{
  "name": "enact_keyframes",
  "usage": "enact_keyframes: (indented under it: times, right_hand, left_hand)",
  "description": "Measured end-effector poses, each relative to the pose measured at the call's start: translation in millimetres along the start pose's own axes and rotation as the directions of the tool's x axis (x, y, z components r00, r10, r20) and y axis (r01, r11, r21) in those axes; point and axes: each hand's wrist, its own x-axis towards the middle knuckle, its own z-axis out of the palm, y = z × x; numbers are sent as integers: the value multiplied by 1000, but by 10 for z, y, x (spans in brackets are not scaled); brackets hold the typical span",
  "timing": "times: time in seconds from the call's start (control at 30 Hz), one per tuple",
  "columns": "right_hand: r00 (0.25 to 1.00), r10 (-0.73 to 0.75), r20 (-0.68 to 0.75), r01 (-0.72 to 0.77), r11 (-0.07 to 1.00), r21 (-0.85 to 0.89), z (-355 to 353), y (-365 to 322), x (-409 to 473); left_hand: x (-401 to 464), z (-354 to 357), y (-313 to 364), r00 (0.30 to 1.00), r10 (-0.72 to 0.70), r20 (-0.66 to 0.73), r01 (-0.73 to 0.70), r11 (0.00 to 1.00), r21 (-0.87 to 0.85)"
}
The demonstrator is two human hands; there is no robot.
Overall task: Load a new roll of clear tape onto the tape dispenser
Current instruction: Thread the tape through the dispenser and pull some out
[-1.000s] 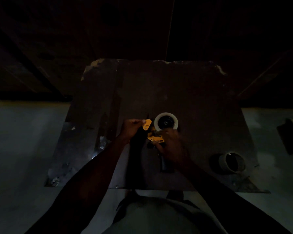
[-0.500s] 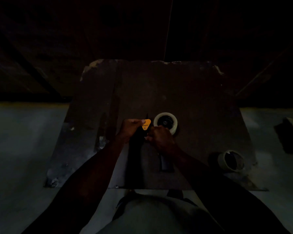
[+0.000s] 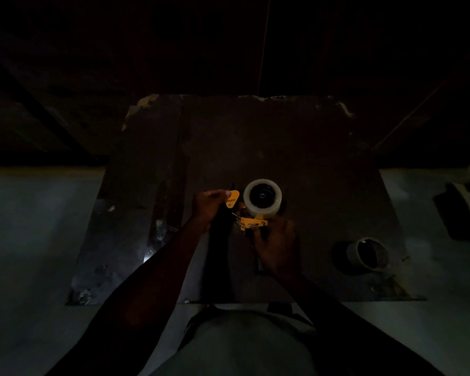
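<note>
Dark board (image 3: 296, 147) fills the middle of the view and serves as the work surface; the light is very low, so fine detail is unreliable.

Tape dispenser (image 3: 251, 222) lies near board centre, orange frame parts catching what light there is. It looks to be on its side with the hub facing up, which would explain why the roll's open face points at the camera.

Clear tape roll (image 3: 262, 198) sits at about 12 o'clock from the dispenser's orange bracket and looks seated on the hub, a dark core showing through its centre. My read: the roll is mounted and the step in hand is threading the free end. Can't see a loose tape end in this light.

Second roll (image 3: 368, 253), greyish, sits at about 4 o'clock from the dispenser, well apart, near the board's right edge. Likely the spent core, set out of the way.

Right hand (image 3: 278, 249), at 6 o'clock from the roll, is closed around the handle, likely bracing the body against movement.

Left hand (image 3: 209, 206), at 9 o'clock from the roll, pinches the orange tab (image 3: 232, 198) between narrow fingertips, probably holding it clear of the tape path.
</note>
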Motion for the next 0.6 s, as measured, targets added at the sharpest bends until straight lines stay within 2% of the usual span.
enact_keyframes:
  times: [0.03,0.1,0.17,0.23,0.27,0.33,0.4,0.5,0.6]
  right_hand:
    - [984,86,159,-102,990,98,52,111,21]
    - [841,170,514,-377,865,331,140,212,89]
    - [732,173,659,-573,680,458,124,149,124]
    - [574,152,805,-755,479,448,25,45,140]
    - [495,129,859,-818,401,412,-18,-9,157]
    - [414,124,902,-875,329,357,-28,-70,186]
    - [429,140,892,-878,298,375,-4,-111,180]
    - [560,147,815,-807,320,496,13,-97,106]
    - [626,145,766,-762,323,562,-30,-33,40]
  left_hand:
    - [0,29,-24,999,-1,-36,0,999,-33]
    - [-4,24,-70,990,-28,-138,18,997,-69]
    - [57,-54,-179,969,-107,-221,95,994,-62]
    - [30,-128,-264,937,-276,-213,251,958,-138]
    - [-31,-132,-268,922,-356,-150,330,928,-171]
    - [-181,-95,-214,909,-417,-1,411,895,-174]
    - [-197,-58,-185,904,-421,79,428,894,-131]
    - [-123,-3,-74,876,-461,141,478,871,-118]
    - [-55,43,53,814,-547,195,566,822,-59]
